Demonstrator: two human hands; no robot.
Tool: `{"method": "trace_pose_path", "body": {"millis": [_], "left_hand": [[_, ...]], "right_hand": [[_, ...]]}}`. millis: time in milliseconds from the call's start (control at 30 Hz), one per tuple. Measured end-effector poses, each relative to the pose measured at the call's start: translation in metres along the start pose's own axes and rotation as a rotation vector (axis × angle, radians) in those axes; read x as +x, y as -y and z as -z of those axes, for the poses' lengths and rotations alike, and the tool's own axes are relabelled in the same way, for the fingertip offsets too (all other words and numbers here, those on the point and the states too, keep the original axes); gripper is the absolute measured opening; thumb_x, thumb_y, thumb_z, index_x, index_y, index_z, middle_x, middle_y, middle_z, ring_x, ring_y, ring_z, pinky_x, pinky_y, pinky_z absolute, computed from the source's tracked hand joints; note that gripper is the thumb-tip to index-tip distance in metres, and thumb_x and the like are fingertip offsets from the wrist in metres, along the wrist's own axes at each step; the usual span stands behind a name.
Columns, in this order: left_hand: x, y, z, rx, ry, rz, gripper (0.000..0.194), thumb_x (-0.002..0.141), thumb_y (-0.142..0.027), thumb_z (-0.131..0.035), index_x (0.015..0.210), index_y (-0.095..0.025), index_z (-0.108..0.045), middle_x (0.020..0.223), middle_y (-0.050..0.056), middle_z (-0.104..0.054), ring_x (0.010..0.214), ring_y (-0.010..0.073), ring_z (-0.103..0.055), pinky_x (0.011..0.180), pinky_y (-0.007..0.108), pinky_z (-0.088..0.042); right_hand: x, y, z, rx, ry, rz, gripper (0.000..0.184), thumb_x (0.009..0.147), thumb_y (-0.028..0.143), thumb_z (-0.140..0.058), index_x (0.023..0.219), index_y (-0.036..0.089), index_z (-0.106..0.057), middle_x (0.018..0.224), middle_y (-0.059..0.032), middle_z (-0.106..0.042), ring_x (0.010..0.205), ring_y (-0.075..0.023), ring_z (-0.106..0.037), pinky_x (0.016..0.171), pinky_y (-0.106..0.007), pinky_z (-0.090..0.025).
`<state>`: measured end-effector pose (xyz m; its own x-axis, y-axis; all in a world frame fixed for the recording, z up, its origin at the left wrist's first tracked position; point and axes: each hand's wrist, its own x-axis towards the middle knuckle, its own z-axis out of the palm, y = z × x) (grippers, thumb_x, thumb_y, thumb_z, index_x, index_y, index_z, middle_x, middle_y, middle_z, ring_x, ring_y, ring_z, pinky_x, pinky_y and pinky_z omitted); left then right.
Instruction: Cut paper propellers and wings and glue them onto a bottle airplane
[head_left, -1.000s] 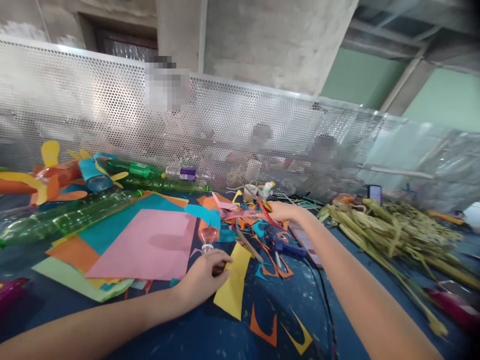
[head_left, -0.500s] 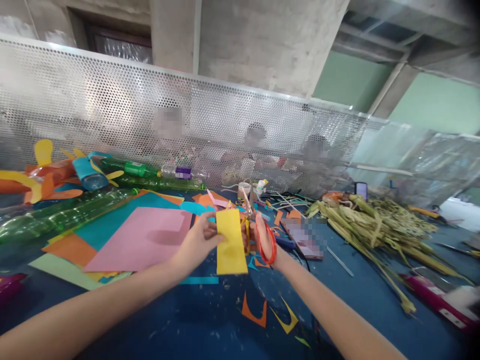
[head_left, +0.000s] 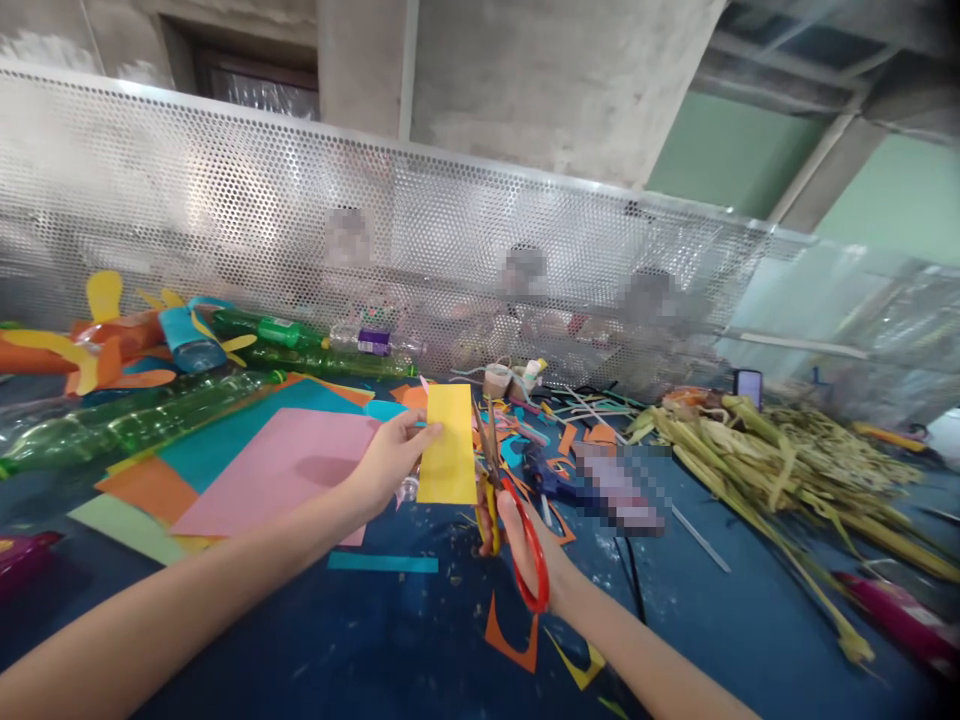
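Note:
Between thumb and fingers, my left hand (head_left: 394, 455) pinches the left edge of a yellow paper rectangle (head_left: 448, 450), which stands upright above the table. My right hand (head_left: 521, 545) grips a pair of scissors (head_left: 535, 570) with red and yellow handles. Their blades point up and are slightly parted, just right of the yellow paper and apart from it. Below the left hand lies a narrow blue paper strip (head_left: 382, 563). Under the scissors are an orange paper offcut (head_left: 514, 640) and a yellow offcut (head_left: 577, 662).
A pink sheet (head_left: 277, 465) tops a stack of coloured paper on the left. Green plastic bottles (head_left: 142, 415) and bottle-and-paper figures (head_left: 187, 340) lie behind it. Dried stalks (head_left: 772, 520) spread over the right. A perforated metal panel (head_left: 442, 220) runs along the back.
The scissors have moved down and away from the yellow paper, with their blades now clear beside it. The left hand has raised the paper slightly and shifted it left.

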<state>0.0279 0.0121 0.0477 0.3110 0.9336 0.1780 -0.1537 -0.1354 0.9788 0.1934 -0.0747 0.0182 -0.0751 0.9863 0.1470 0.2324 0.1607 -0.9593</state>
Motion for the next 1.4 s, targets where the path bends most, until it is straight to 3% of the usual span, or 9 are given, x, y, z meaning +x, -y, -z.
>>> {"method": "trace_pose_path", "body": {"millis": [167, 467, 700, 800, 1100, 1267, 1400], "left_hand": [[-0.002, -0.002, -0.001, -0.049, 0.04, -0.048, 0.027, 0.078, -0.037, -0.059, 0.095, -0.017, -0.056, 0.077, 0.003, -0.069, 0.065, 0.0156, -0.066, 0.06, 0.025, -0.051], [-0.004, -0.008, -0.001, 0.105, 0.058, -0.155, 0.023, 0.08, -0.033, -0.054, 0.097, -0.017, -0.058, 0.088, 0.005, -0.069, 0.082, 0.0199, -0.066, 0.066, 0.028, -0.052], [-0.003, -0.011, 0.001, 0.142, 0.088, -0.185, 0.023, 0.081, -0.033, -0.052, 0.095, -0.016, -0.058, 0.086, 0.004, -0.068, 0.079, 0.0183, -0.065, 0.067, 0.028, -0.05], [-0.004, -0.011, 0.001, 0.157, 0.088, -0.17, 0.024, 0.082, -0.035, -0.051, 0.095, -0.016, -0.057, 0.08, 0.003, -0.066, 0.071, 0.0171, -0.063, 0.06, 0.025, -0.049], [-0.004, -0.009, 0.004, 0.425, -0.113, -0.306, 0.018, 0.084, -0.033, -0.047, 0.083, -0.017, -0.055, 0.063, -0.003, -0.052, 0.056, 0.0109, -0.049, 0.049, 0.019, -0.034], [-0.009, -0.011, 0.002, 0.485, -0.12, -0.363, 0.017, 0.086, -0.031, -0.045, 0.078, -0.017, -0.052, 0.058, -0.005, -0.04, 0.052, 0.0088, -0.04, 0.048, 0.019, -0.03], [-0.01, -0.014, 0.0, 0.469, -0.108, -0.367, 0.016, 0.086, -0.03, -0.045, 0.081, -0.017, -0.053, 0.061, -0.005, -0.044, 0.053, 0.0084, -0.04, 0.048, 0.019, -0.03]], "right_hand": [[-0.003, 0.001, 0.004, -0.139, 0.061, 0.062, 0.041, 0.087, 0.058, -0.029, 0.08, 0.023, -0.051, 0.068, -0.0015, -0.048, 0.058, -0.017, -0.052, 0.055, -0.032, -0.051], [-0.004, 0.002, 0.01, -0.427, 0.078, 0.16, 0.034, 0.09, 0.048, -0.032, 0.076, 0.022, -0.047, 0.067, -0.0008, -0.05, 0.061, -0.0166, -0.055, 0.059, -0.029, -0.046], [-0.003, 0.003, 0.012, -0.467, 0.077, 0.155, 0.029, 0.09, 0.046, -0.035, 0.082, 0.021, -0.049, 0.076, -0.0015, -0.052, 0.065, -0.0157, -0.054, 0.06, -0.027, -0.046], [-0.003, 0.005, 0.012, -0.464, 0.083, 0.15, 0.027, 0.09, 0.045, -0.035, 0.083, 0.021, -0.048, 0.078, -0.0016, -0.053, 0.066, -0.0154, -0.054, 0.061, -0.027, -0.046], [-0.007, 0.011, 0.011, -0.52, 0.083, 0.18, 0.025, 0.09, 0.042, -0.036, 0.091, 0.021, -0.049, 0.086, -0.0055, -0.056, 0.071, -0.0175, -0.057, 0.064, -0.029, -0.047], [-0.007, 0.014, 0.011, -0.61, 0.102, 0.198, 0.028, 0.089, 0.045, -0.036, 0.091, 0.02, -0.05, 0.081, -0.0053, -0.055, 0.072, -0.0195, -0.056, 0.063, -0.031, -0.045], [-0.006, 0.016, 0.012, -0.589, 0.116, 0.216, 0.025, 0.088, 0.043, -0.037, 0.088, 0.021, -0.048, 0.077, -0.0034, -0.053, 0.069, -0.0185, -0.054, 0.062, -0.03, -0.043]]}}
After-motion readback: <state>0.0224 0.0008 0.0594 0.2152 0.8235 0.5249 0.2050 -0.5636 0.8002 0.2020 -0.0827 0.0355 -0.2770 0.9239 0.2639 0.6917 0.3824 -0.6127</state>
